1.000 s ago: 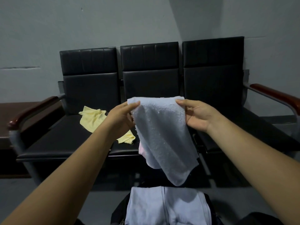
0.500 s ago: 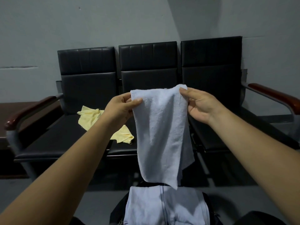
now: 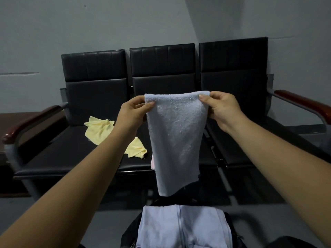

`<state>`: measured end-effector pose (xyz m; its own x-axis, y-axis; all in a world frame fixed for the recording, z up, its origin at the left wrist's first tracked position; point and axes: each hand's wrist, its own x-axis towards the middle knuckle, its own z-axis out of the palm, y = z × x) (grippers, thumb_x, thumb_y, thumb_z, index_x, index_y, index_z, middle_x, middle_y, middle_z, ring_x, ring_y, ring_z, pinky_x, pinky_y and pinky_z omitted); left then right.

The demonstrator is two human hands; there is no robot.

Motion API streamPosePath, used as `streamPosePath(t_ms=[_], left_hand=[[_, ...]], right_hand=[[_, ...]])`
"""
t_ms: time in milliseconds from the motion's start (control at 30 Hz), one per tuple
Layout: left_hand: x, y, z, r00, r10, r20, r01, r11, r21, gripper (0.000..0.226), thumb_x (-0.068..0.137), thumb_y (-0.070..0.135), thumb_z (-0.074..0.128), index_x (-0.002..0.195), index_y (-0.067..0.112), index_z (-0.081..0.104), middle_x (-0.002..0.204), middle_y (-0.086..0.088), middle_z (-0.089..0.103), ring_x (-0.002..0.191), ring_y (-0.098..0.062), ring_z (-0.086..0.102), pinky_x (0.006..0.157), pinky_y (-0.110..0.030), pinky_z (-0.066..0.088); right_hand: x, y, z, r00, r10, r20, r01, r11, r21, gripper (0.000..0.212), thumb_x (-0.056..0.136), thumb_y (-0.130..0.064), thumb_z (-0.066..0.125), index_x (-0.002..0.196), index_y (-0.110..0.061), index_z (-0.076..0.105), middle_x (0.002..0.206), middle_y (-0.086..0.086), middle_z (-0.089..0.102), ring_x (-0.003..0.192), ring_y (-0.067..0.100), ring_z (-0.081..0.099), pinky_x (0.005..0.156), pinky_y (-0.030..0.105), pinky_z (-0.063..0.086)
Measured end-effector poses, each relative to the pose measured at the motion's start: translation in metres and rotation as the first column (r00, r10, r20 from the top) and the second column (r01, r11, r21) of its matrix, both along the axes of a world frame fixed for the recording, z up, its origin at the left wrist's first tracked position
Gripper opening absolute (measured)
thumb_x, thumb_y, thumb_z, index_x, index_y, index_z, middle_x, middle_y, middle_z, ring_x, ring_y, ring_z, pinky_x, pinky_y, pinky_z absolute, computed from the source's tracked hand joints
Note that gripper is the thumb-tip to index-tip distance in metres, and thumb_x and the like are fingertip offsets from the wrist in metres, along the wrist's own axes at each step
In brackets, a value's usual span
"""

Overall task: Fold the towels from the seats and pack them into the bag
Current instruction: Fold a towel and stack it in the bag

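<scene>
A pale blue towel (image 3: 176,136) hangs folded in front of the middle seat. My left hand (image 3: 133,113) pinches its top left corner and my right hand (image 3: 221,110) pinches its top right corner. Its lower end dangles just above the black bag (image 3: 232,228) on the floor, which holds a folded pale blue towel (image 3: 182,228). A crumpled yellow towel (image 3: 102,129) lies on the left seat, partly behind my left forearm. A sliver of pink cloth (image 3: 152,164) shows behind the hanging towel on the middle seat.
A row of black seats (image 3: 232,68) stands against the grey wall, with wooden armrests at the left end (image 3: 26,124) and the right end (image 3: 302,102). A brown table (image 3: 7,120) sits at the far left. Grey floor lies around the bag.
The towel's top edge has been pulled straight and level between both hands. It now hangs flatter, and my right hand has turned so its thumb lies on the front.
</scene>
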<state>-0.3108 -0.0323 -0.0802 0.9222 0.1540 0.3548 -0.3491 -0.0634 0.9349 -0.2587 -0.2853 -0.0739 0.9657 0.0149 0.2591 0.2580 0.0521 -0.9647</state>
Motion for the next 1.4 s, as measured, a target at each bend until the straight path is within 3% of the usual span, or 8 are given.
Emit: streamPosePath(t_ms=[333,467,633,900,1067,1200,1300,1400], left_hand=[[0.116,0.004,0.009,0.958,0.257,-0.126,-0.25,0.966,0.07,0.027,0.089,0.017,0.076,0.107,0.008,0.058,0.108,-0.011,0.066,0.103,-0.026,0.068,0.087,-0.041,0.06],[0.156,0.006,0.043,0.979,0.194,-0.054,-0.195,0.981,-0.013,0.033,0.093,0.016,0.071,0.125,0.012,0.067,0.114,-0.005,0.071,0.108,-0.023,0.067,0.095,-0.039,0.057],[0.172,0.012,0.072,0.987,0.123,0.099,-0.122,0.992,-0.024,0.017,0.093,0.03,0.071,0.105,0.018,0.072,0.107,-0.003,0.073,0.106,-0.023,0.068,0.095,-0.043,0.057],[0.149,0.02,-0.046,0.997,0.005,-0.08,0.011,0.98,0.2,0.009,0.098,0.014,0.063,0.095,0.008,0.057,0.081,-0.003,0.057,0.078,-0.015,0.055,0.068,-0.031,0.048],[0.113,0.03,-0.126,0.907,-0.116,-0.404,0.199,0.965,0.171,0.017,0.098,0.008,0.06,0.084,0.011,0.052,0.076,-0.007,0.051,0.065,-0.015,0.053,0.05,-0.024,0.049],[0.106,0.038,-0.161,0.816,-0.194,-0.544,0.266,0.962,0.056,0.012,0.097,0.014,0.063,0.089,0.008,0.057,0.084,-0.013,0.058,0.072,-0.022,0.06,0.06,-0.031,0.055],[0.118,0.038,-0.176,0.846,-0.106,-0.522,0.182,0.978,0.097,0.016,0.095,0.019,0.068,0.092,0.006,0.059,0.083,-0.012,0.061,0.075,-0.025,0.061,0.064,-0.032,0.057],[0.139,0.033,-0.185,0.884,0.001,-0.468,0.066,0.99,0.126,0.019,0.095,0.021,0.069,0.091,0.005,0.06,0.085,-0.008,0.066,0.077,-0.024,0.063,0.062,-0.03,0.057]], right_hand=[[0.111,0.035,0.019,0.984,-0.138,-0.109,0.129,0.988,-0.081,0.018,0.087,-0.006,0.075,0.105,-0.006,0.072,0.101,0.011,0.075,0.094,0.025,0.074,0.089,0.042,0.061],[0.147,0.048,0.052,0.988,-0.153,-0.035,0.153,0.988,0.001,0.014,0.093,-0.006,0.068,0.105,-0.003,0.073,0.103,0.016,0.074,0.1,0.032,0.072,0.09,0.044,0.06],[0.164,0.041,0.073,0.992,-0.1,0.072,0.092,0.991,0.098,0.01,0.095,-0.015,0.066,0.099,-0.017,0.075,0.105,0.004,0.075,0.106,0.022,0.069,0.099,0.044,0.055],[0.154,0.027,-0.067,0.99,-0.1,-0.095,0.097,0.995,-0.039,0.005,0.086,-0.008,0.075,0.091,-0.007,0.074,0.098,0.022,0.074,0.091,0.032,0.069,0.088,0.05,0.056],[0.111,0.006,-0.147,0.903,0.073,-0.424,-0.146,0.979,-0.143,0.013,0.085,-0.002,0.075,0.077,-0.006,0.066,0.074,0.009,0.071,0.072,0.023,0.065,0.066,0.033,0.052],[0.101,-0.004,-0.168,0.808,0.155,-0.568,-0.278,0.951,-0.135,0.022,0.085,0.0,0.075,0.077,-0.009,0.056,0.066,0.006,0.066,0.059,0.017,0.062,0.057,0.032,0.053],[0.115,-0.002,-0.175,0.823,0.101,-0.56,-0.231,0.958,-0.168,0.019,0.083,-0.002,0.078,0.095,-0.005,0.064,0.084,0.011,0.07,0.069,0.019,0.064,0.061,0.033,0.055],[0.134,0.009,-0.182,0.847,0.032,-0.531,-0.166,0.964,-0.207,0.013,0.084,-0.004,0.078,0.095,-0.004,0.071,0.092,0.013,0.074,0.077,0.021,0.07,0.068,0.033,0.057]])
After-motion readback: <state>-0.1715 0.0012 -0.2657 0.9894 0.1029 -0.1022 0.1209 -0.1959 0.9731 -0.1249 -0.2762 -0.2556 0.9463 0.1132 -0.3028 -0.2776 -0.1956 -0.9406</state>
